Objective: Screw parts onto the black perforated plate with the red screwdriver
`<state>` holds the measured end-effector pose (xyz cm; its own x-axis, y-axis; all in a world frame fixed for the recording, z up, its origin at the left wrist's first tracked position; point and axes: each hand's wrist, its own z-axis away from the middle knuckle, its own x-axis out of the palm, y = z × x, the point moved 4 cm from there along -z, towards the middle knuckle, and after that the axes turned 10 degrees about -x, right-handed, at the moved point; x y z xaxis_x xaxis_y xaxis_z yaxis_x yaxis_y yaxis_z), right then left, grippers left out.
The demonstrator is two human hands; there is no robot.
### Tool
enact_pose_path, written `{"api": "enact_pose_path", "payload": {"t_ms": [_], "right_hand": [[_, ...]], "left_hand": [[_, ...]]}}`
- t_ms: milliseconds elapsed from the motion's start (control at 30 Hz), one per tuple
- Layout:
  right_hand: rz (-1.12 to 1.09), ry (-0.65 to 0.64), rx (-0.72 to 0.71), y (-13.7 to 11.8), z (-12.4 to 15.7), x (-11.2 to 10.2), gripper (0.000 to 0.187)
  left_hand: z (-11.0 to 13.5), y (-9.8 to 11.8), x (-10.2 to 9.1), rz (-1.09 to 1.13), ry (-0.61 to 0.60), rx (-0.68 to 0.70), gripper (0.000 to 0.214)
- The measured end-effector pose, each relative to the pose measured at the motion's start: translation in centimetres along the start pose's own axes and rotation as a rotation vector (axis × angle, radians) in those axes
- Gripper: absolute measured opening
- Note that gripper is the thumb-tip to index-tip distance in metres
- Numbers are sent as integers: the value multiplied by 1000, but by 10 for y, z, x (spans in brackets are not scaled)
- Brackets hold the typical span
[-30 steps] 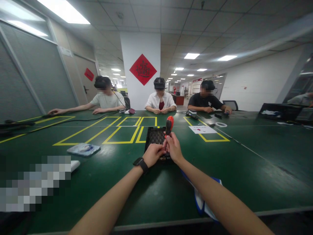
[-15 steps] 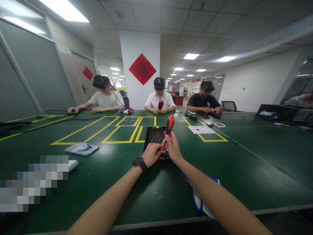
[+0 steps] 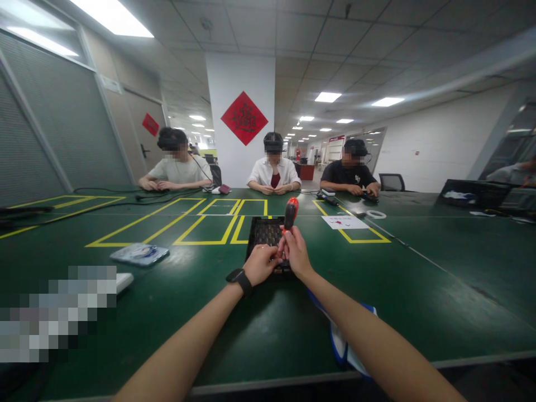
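Observation:
A screwdriver (image 3: 291, 214) with a red and black handle stands nearly upright, handle up, over a black open case (image 3: 253, 234). My right hand (image 3: 296, 252) is closed around the lower part of it. My left hand (image 3: 263, 261), with a dark watch (image 3: 239, 277) on the wrist, rests at the near left side of the case. Its fingertips are pinched together close to the screwdriver's lower end; what they hold is hidden. The case has a dark, patterned inside, and both hands cover its near part.
A blue-and-white cloth-like item (image 3: 355, 335) lies partly under my right forearm. To the left lies a pale flat packet (image 3: 140, 254). Ahead are a printed sheet (image 3: 344, 222) and a white ring (image 3: 376, 214). Yellow tape marks the green table (image 3: 201, 312). Three people sit across it.
The screwdriver's handle has turned a little, showing more black toward me. My hands stay almost in place. At the far left, a person's outstretched hand has drawn back in.

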<state>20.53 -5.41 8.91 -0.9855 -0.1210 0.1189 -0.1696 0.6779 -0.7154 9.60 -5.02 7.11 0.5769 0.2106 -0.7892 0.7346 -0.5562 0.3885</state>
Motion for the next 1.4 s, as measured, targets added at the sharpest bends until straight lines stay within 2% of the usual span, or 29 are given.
{"api": "enact_pose_path", "payload": {"t_ms": [167, 267, 433, 700, 933, 1133, 1267, 1400], "right_hand": [[37, 52, -13, 2, 0, -4, 33], [58, 76, -43, 1, 0, -5, 33], [45, 44, -45, 1, 0, -3, 33], [29, 53, -22, 4, 0, -4, 29], [11, 33, -51, 3, 0, -3, 27], [8, 35, -31, 7, 0, -4, 29], [9, 60, -43, 8, 1, -4, 32], [21, 83, -72, 5, 2, -5, 32]], "left_hand": [[0, 1, 0, 76, 19, 16, 8], [0, 0, -1, 92, 43, -24, 11], [-1, -3, 1, 65, 14, -63, 16], [0, -1, 1, 75, -17, 8, 4], [0, -2, 3, 24, -1, -42, 16], [0, -1, 2, 58, -20, -6, 5], [0, 1, 0, 145, -45, 15, 7], [-1, -1, -1, 148, -6, -28, 14]]}}
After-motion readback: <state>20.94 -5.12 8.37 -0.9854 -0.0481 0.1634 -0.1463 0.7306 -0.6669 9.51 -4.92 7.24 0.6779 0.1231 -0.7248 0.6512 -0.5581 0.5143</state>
